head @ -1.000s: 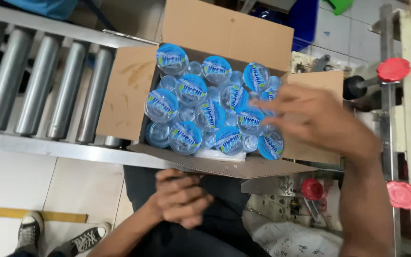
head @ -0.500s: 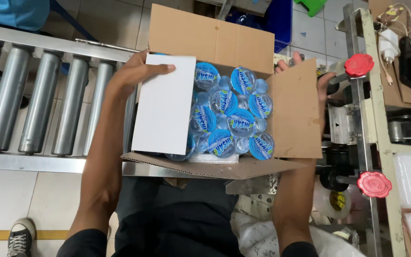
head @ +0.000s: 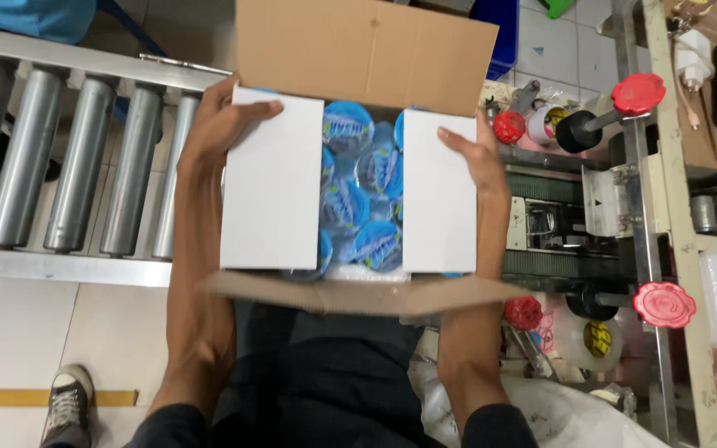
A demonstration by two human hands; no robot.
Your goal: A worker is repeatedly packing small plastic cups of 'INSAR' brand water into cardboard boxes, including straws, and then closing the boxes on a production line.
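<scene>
A cardboard box (head: 358,292) stands in front of me, full of sealed water cups with blue lids (head: 364,199). My left hand (head: 221,124) presses the white left side flap (head: 271,178) down over the cups. My right hand (head: 479,158) presses the white right side flap (head: 439,191) down from its outer edge. A strip of cups still shows between the two flaps. The far flap (head: 367,50) stands upright and the near flap lies out toward me.
A roller conveyor (head: 68,158) runs to the left of the box. To the right stands a taping machine with red knobs (head: 664,303) and tape rolls (head: 545,123). A white plastic bag (head: 558,415) lies at lower right. My shoe (head: 64,402) rests on the tiled floor.
One second ago both side flaps were open and my right hand was over the cups. My left hand then folded the left flap down, and now my right hand has folded the right flap down too.
</scene>
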